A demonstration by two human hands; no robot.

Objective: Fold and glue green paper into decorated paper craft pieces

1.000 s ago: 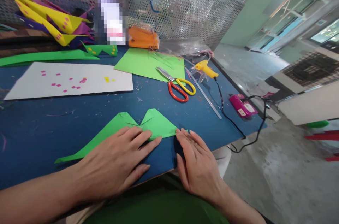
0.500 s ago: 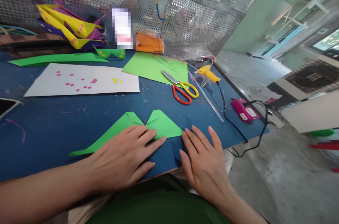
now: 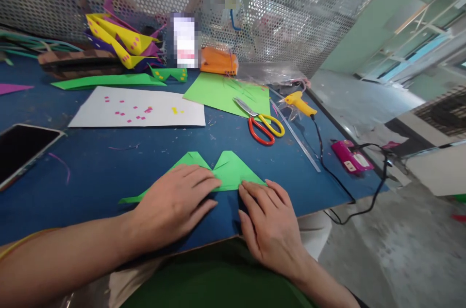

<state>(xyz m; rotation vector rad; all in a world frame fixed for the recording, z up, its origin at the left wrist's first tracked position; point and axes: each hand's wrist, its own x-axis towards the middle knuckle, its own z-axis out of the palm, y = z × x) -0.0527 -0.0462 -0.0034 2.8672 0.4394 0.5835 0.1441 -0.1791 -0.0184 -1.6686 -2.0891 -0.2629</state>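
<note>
Green paper: folded green piece [image 3: 233,174] sits flat on the blue table [image 3: 109,162] near the front edge, two peaks pointing to 12 o'clock, long tail running off toward 8 o'clock.
Left hand: left hand [image 3: 174,206] lies palm down, fingers stretched flat over the middle fold. Looks like it's pinning the paper so the crease stays put. Not gripping anything, just pressing.
Right hand: right hand [image 3: 269,225] is flat too, fingers together, tips touching the paper's right corner at about 3 o'clock of the piece. My guess is it's flattening that edge.
Arms: both forearms come in low from 6 o'clock, wrists down near the table edge.
Tools: scissors [image 3: 264,123] with red and yellow handles at 1 o'clock of the paper, lying on another green sheet [image 3: 225,92]. Yellow glue gun [image 3: 298,104] further right, cord trailing off the table.
Other stuff: white sheet [image 3: 138,109] with little pink and yellow bits at 11 o'clock, phone [image 3: 22,147] at 9 o'clock, pile of yellow and purple paper shapes [image 3: 120,43] at the back by the mesh wall.
</note>
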